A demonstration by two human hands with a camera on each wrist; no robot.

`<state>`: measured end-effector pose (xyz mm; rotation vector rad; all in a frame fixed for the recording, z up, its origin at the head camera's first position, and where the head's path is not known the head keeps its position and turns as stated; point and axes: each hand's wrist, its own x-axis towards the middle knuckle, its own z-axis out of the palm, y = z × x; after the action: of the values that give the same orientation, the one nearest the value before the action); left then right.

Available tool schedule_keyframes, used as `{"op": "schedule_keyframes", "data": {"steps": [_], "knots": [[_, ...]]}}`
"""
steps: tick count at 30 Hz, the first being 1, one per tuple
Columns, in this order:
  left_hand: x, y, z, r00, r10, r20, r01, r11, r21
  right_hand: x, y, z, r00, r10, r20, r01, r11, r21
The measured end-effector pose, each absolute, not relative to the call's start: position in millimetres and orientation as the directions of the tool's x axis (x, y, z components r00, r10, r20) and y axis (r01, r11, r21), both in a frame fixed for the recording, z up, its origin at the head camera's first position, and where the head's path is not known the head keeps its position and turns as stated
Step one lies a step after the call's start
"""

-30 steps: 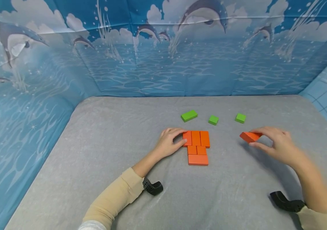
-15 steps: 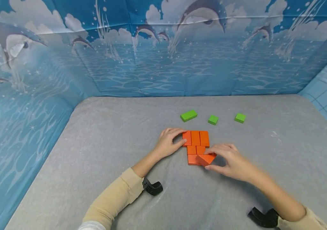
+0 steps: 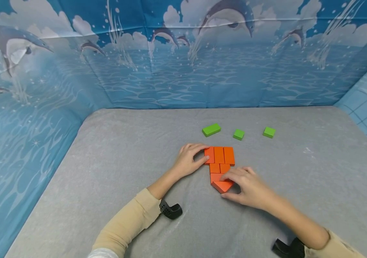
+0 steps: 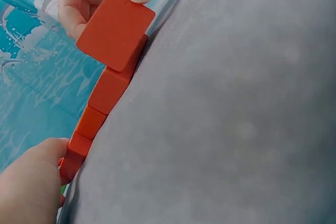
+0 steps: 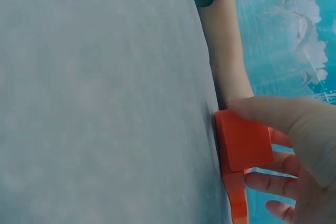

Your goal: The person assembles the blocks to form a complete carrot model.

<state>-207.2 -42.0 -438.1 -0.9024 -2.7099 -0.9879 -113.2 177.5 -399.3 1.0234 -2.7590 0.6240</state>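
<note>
Orange blocks lie flat against one another on the grey cloth: three oblong blocks [image 3: 219, 155] side by side at the far end, two small square blocks [image 3: 214, 168] below them, then one oblong block [image 3: 215, 177] set crosswise. My left hand [image 3: 188, 159] holds the leftmost far block [image 3: 210, 153] between thumb and fingers. With thumb and fingertips, my right hand [image 3: 251, 188] pinches an orange wedge-shaped block [image 3: 223, 186] at the near edge of the crosswise block, partly overlapping it in view. In the left wrist view, the wedge-shaped block's [image 4: 116, 31] squarish side faces the camera.
Behind the orange blocks lie a long green block [image 3: 211, 129] and two small green blocks [image 3: 238, 134], spaced apart. A blue dolphin-print curtain [image 3: 183, 82] hangs along the back and left of the grey cloth surface [image 3: 132, 136].
From the right, my right hand has brought the wedge-shaped block over to the near end of the orange blocks, then lowered it toward me. My left hand has stayed put.
</note>
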Motion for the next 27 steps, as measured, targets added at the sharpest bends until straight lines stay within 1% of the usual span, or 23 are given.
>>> {"op": "schedule_keyframes", "data": {"steps": [8,27], "knots": [[-207.4,-41.8,-438.3,-0.816,0.494,0.302,0.572,0.608,0.55,-112.4,173.9,-403.0,-0.745,-0.606,0.28,-0.667,0.686,-0.29],[-207.9,-42.2,-439.3,-0.811,0.501,0.303,0.577,0.6,0.554,-112.0,174.9,-406.5,-0.72,-0.611,0.33,-0.69,0.68,-0.247]]}}
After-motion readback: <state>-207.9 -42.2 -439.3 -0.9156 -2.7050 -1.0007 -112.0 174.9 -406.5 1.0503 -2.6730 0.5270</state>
